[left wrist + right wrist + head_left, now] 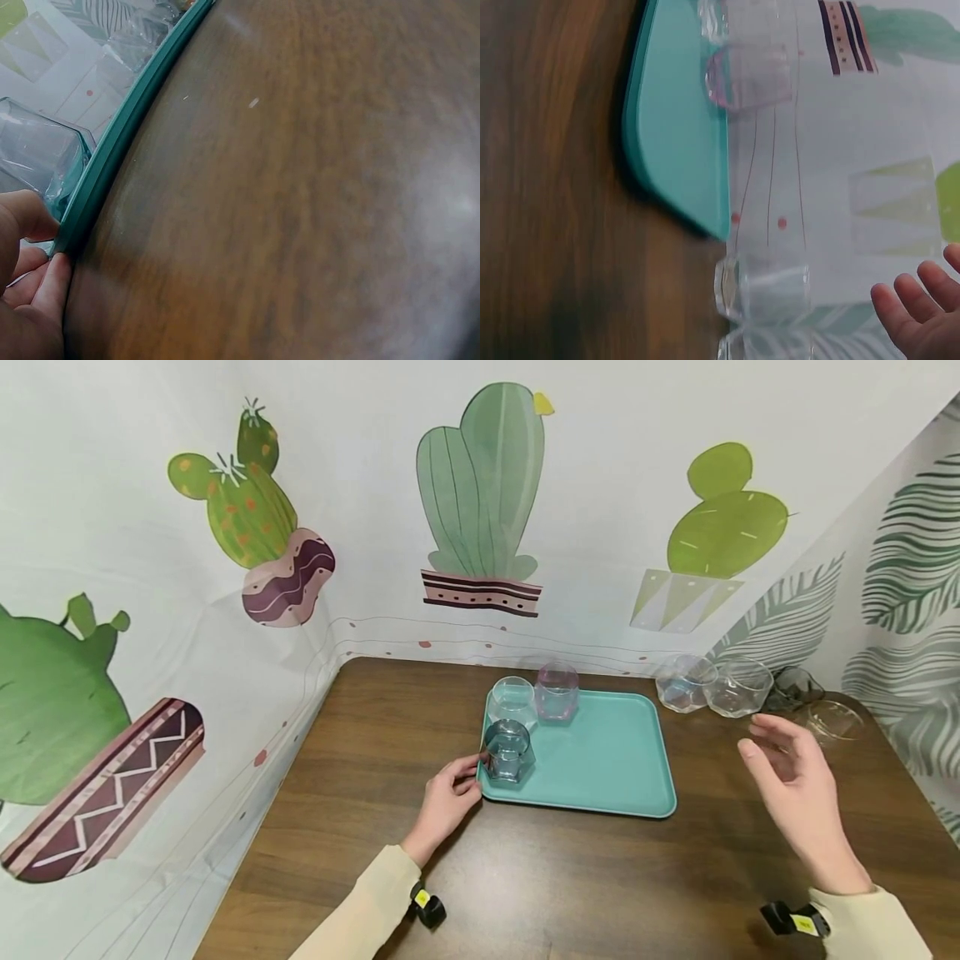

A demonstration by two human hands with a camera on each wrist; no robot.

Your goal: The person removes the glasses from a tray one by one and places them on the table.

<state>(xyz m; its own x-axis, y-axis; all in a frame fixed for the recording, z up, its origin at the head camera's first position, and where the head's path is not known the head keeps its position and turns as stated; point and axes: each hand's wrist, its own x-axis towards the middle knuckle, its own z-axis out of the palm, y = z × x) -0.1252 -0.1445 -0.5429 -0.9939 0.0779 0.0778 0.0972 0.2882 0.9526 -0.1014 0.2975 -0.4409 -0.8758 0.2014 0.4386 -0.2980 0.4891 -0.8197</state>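
Observation:
My left hand (444,806) pinches the rim of a teal tray (607,760) at its front left corner; the left wrist view shows fingers and thumb (52,289) at that rim. Three drinking glasses stand on the tray's left part: a dark grey glass (508,756) close to my left fingers, a clear glass (513,700) behind it, and a pink glass (557,693) beside that. Nothing is in my right hand (802,793), which hovers with relaxed, spread fingers right of the tray, nearest a row of glasses.
Along the table's back right edge stand a bluish clear glass (684,683), a faceted clear glass (738,689), a dark glass (791,689) and an amber-rimmed glass (834,721). A cactus-print cloth (585,527) rises behind the brown wooden table (390,710).

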